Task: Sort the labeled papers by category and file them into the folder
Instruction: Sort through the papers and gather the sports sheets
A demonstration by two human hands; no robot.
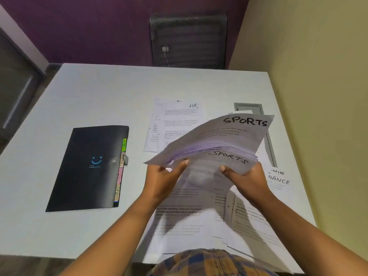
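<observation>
My left hand (166, 181) and my right hand (246, 179) together hold a fanned stack of white papers (211, 144) above the table; its top sheet and a lower sheet both read SPORTS. A pile topped by a sheet marked HR (179, 120) lies flat behind the stack. Sheets reading FINANCE (278, 181) and partly ADMIN lie to the right, half hidden by my right hand. More printed sheets (185, 216) are spread under my forearms. The black folder (89, 168), shut, with coloured tabs along its right edge, lies to the left.
The white table (79, 96) meets a yellow wall on the right. A grey cable slot (249, 107) is set into the table behind the stack. A dark mesh chair (188, 39) stands at the far edge. The near table edge runs just before my checked shirt.
</observation>
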